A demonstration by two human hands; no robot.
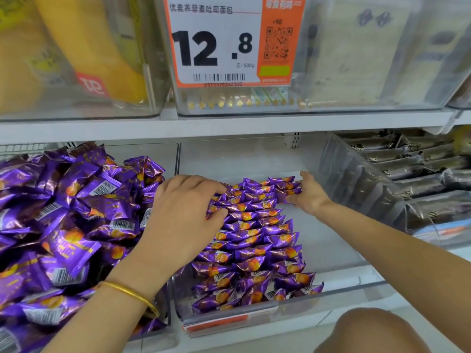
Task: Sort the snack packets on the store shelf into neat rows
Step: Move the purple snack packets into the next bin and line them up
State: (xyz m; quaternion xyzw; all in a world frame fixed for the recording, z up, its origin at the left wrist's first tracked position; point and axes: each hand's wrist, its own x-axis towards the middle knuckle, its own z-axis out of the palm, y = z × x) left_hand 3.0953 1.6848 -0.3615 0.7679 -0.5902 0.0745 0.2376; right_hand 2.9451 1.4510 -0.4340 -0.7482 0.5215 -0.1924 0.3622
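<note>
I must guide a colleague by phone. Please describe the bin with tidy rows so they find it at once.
Find the price tag reading 12.8 on the upper shelf. The clear bin stands directly below it. Its purple packets lie in neat rows; the left bin holds a loose heap, the right bin dark packets.

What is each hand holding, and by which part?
The right hand pinches the rear packets by their right ends, thumb above, fingers below. The left hand presses on the left side of the rows; a grip there cannot be told.
</note>
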